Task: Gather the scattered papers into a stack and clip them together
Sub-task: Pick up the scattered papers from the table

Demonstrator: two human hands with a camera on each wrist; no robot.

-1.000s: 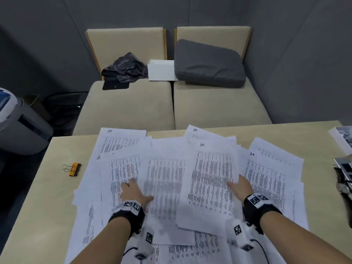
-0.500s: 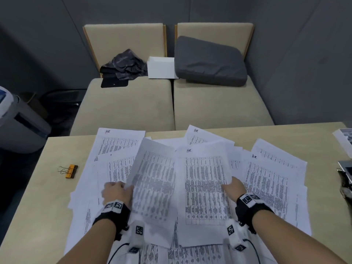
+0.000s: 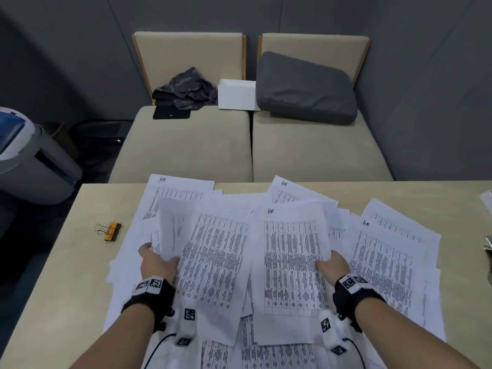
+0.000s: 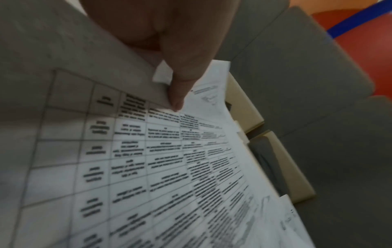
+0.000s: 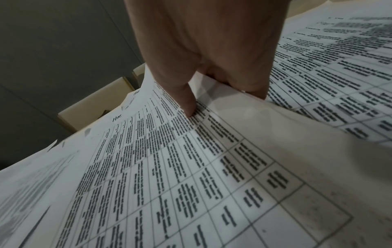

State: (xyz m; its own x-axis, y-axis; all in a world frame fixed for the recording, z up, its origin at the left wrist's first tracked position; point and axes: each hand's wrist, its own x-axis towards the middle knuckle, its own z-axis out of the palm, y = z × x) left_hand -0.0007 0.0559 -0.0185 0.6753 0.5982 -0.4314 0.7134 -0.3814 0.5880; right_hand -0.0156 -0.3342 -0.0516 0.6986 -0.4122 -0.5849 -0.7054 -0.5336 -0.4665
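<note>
Several printed sheets with tables (image 3: 386,262) lie fanned out and overlapping across the beige table (image 3: 66,275). My left hand (image 3: 157,262) pinches the left edge of a sheet (image 3: 213,267) lifted off the pile; the left wrist view shows my thumb (image 4: 180,83) pressing on that sheet (image 4: 127,159). My right hand (image 3: 331,265) pinches the right edge of another sheet marked HR (image 3: 291,262), thumb (image 5: 186,100) on top, fingers underneath. An orange binder clip (image 3: 110,230) rests on the table left of the papers, apart from both hands.
Behind the table stands a beige two-seat bench (image 3: 186,145) with a grey cushion (image 3: 303,86), a white box (image 3: 235,94) and dark cloth (image 3: 191,89). A grey and blue machine (image 3: 29,155) stands left on the floor. Dark items (image 3: 488,249) sit at the table's right edge.
Both hands drew their sheets toward the middle. The left hand shifted left, took hold of a sheet's edge and lifted it. The right-hand sheet slid left and straightened.
</note>
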